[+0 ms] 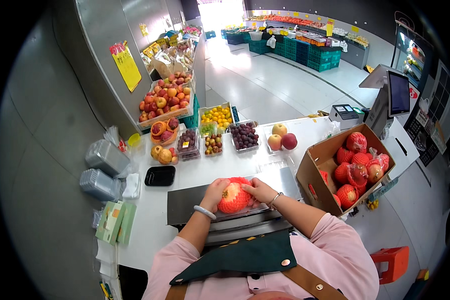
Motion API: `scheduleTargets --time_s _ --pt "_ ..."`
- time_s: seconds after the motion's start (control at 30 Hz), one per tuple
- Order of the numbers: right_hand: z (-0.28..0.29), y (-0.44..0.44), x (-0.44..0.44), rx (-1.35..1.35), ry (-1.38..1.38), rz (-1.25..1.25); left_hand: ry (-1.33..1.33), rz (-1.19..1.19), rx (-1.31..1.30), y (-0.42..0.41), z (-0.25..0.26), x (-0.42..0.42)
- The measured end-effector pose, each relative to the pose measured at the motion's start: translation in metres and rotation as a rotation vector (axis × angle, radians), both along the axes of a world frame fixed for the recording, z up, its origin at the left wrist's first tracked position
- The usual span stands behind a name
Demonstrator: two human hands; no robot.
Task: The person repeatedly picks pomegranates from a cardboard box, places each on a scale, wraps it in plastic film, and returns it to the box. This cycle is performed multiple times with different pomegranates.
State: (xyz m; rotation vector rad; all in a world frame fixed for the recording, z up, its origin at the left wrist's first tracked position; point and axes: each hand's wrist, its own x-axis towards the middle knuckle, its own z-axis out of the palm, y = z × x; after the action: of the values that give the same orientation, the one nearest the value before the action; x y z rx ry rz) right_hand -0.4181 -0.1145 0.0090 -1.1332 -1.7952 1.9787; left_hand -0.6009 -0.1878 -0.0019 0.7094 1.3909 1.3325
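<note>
A pomegranate in a red foam net (234, 196) is held between both hands over the flat metal platform (189, 200) before me. My left hand (214, 193) grips its left side, and my right hand (260, 191) holds the net on the right. Pale yellowish skin and the fruit's crown show through the net's opening. To the right stands an open cardboard box (308, 176) with several red-netted fruits (347, 172), some also in clear wrap. Just beyond the platform lies a clear plastic tray (273, 164).
Left on the white counter (146, 232) are a black tray (160, 176), stacked clear containers (107, 157) and green boxes (114, 223). Packed grapes (244, 135), apples (281, 138) and a crate of yellow fruit (217, 115) line the far edge. A monitor (398, 93) stands beyond the box.
</note>
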Motion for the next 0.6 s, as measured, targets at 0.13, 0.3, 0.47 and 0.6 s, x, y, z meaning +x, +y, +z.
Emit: scheduleTargets --time_s 0.13,0.3,0.47,0.6 --pt "-0.033 0.002 0.0 0.858 -0.223 -0.11 -0.042 0.042 0.023 -0.005 0.002 0.005" --pt "-0.041 -0.013 0.006 0.65 -0.246 -0.096 -0.117 0.112 0.083 -0.008 -0.007 0.006" --pt "-0.014 -0.026 0.013 -0.231 0.097 -0.113 -0.123 0.293 0.249 -0.024 0.003 0.032" --pt "-0.028 -0.012 0.005 -0.22 0.213 -0.173 0.093 0.067 0.245 -0.036 -0.003 0.021"
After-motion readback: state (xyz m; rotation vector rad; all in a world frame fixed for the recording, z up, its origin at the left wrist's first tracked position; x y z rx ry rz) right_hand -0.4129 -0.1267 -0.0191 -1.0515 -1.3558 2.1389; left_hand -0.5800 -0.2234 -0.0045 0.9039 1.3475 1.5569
